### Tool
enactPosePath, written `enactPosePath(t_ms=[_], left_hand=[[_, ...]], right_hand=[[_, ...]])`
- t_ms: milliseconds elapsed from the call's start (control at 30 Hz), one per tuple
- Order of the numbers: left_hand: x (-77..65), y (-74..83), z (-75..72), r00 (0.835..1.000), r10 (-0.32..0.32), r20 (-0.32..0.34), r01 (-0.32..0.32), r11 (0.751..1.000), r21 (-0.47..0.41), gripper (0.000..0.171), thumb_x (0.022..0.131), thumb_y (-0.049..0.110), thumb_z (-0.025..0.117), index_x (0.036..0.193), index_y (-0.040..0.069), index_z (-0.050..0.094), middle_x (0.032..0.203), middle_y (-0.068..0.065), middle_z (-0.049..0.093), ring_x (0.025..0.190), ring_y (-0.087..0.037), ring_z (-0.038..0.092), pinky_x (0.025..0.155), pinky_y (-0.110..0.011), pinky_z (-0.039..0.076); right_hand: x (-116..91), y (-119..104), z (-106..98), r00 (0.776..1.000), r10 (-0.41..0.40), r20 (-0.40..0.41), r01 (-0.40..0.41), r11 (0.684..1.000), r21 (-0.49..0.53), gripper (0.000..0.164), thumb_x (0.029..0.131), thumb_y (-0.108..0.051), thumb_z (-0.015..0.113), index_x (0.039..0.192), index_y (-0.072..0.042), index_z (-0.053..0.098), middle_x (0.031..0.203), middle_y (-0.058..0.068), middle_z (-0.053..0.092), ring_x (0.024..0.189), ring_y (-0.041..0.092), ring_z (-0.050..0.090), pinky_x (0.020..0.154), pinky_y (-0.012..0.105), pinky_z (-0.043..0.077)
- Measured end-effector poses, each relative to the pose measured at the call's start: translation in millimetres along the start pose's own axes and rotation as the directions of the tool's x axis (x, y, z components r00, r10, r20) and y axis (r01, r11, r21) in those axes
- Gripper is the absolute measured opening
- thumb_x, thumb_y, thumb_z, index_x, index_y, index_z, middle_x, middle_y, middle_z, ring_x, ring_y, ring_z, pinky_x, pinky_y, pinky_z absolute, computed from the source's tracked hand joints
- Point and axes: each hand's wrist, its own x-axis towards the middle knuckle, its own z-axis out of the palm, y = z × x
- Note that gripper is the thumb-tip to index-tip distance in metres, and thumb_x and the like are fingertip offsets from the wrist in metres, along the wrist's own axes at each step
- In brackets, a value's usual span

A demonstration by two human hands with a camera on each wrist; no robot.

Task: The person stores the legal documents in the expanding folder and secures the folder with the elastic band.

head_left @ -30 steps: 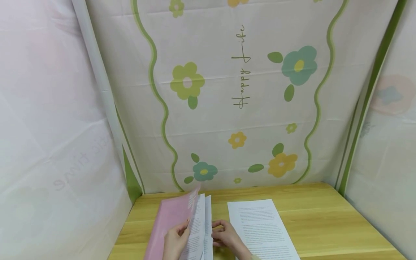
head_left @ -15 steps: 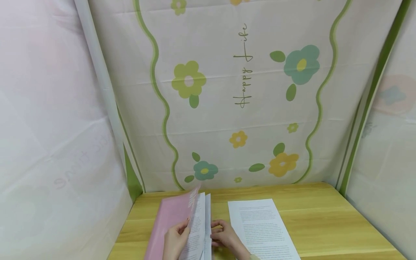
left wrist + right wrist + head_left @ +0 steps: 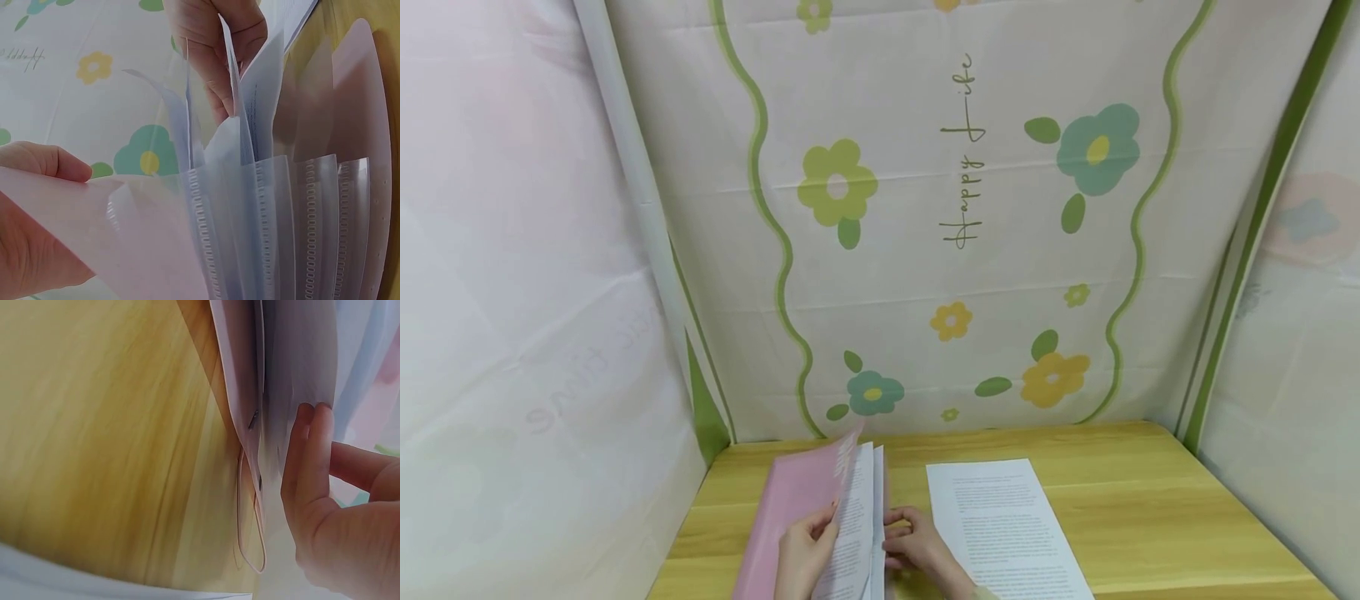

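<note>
A pink expanding file folder (image 3: 793, 500) stands partly fanned at the left of the table. My left hand (image 3: 805, 550) pinches its pink front cover and holds it back. Inside, clear pleated pockets (image 3: 315, 231) spread apart, and printed sheets (image 3: 850, 517) rise from them. With thumb and fingertips, my right hand (image 3: 921, 550) pinches the edge of a paper sheet (image 3: 265, 87) that stands in one of the pockets. Seen from the right wrist, the fingers (image 3: 319, 450) lie along that sheet's edge, beside the pink back cover (image 3: 237, 369). The pockets hide the lower part of the sheet.
Right of the folder, a printed paper sheet (image 3: 1000, 525) lies flat on the wooden table (image 3: 1157, 508). An elastic loop (image 3: 262, 553) hangs from the folder's back cover. White floral cloth (image 3: 887, 275) encloses the back and both sides.
My right hand has shifted slightly left with the sheet, and more of the pink back cover shows behind it. The left hand stays on the front cover.
</note>
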Motion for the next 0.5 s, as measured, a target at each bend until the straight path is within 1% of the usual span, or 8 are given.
enactPosePath(t_ms=[133,267,400,500], left_hand=[[-0.6,0.5,-1.0,1.000,0.006,-0.007,-0.006,1.000,0.001,0.029,0.081,0.008,0.066,0.108,0.002,0.075,0.101,-0.014,0.077,0.095,-0.019,0.071,0.074,-0.022,0.052],[-0.1,0.5,-1.5,1.000,0.003,-0.004,-0.003,1.000,-0.001,0.030,0.082,0.008,0.066,0.109,0.003,0.075,0.103,-0.014,0.077,0.097,-0.020,0.071,0.075,-0.022,0.052],[0.2,-1.2,-1.7,1.000,0.015,0.001,-0.015,1.000,-0.006,0.031,0.081,0.007,0.065,0.110,0.002,0.075,0.104,-0.014,0.077,0.096,-0.019,0.071,0.074,-0.021,0.052],[-0.2,-1.8,-1.6,1.000,0.018,-0.004,-0.018,1.000,-0.013,0.031,0.080,0.007,0.065,0.109,0.003,0.075,0.103,-0.013,0.077,0.095,-0.018,0.071,0.074,-0.020,0.052]], right_hand=[[2.4,0.9,4.0,1.000,-0.014,-0.020,0.014,1.000,0.002,0.035,0.078,0.009,0.066,0.112,0.008,0.054,0.088,0.007,0.073,0.073,0.010,0.068,0.060,0.024,0.058],[5.0,0.3,8.5,0.999,-0.004,-0.041,0.003,1.000,-0.023,0.035,0.079,0.011,0.064,0.113,0.011,0.055,0.091,0.012,0.074,0.074,0.011,0.068,0.059,0.025,0.058],[6.3,-1.3,11.2,0.999,-0.003,-0.038,0.001,0.999,-0.043,0.033,0.079,0.011,0.063,0.112,0.012,0.056,0.091,0.014,0.075,0.073,0.011,0.069,0.059,0.025,0.059],[7.2,-2.0,12.7,0.999,-0.014,-0.036,0.012,0.999,-0.038,0.032,0.078,0.011,0.064,0.110,0.011,0.058,0.091,0.014,0.076,0.073,0.010,0.070,0.059,0.025,0.059]])
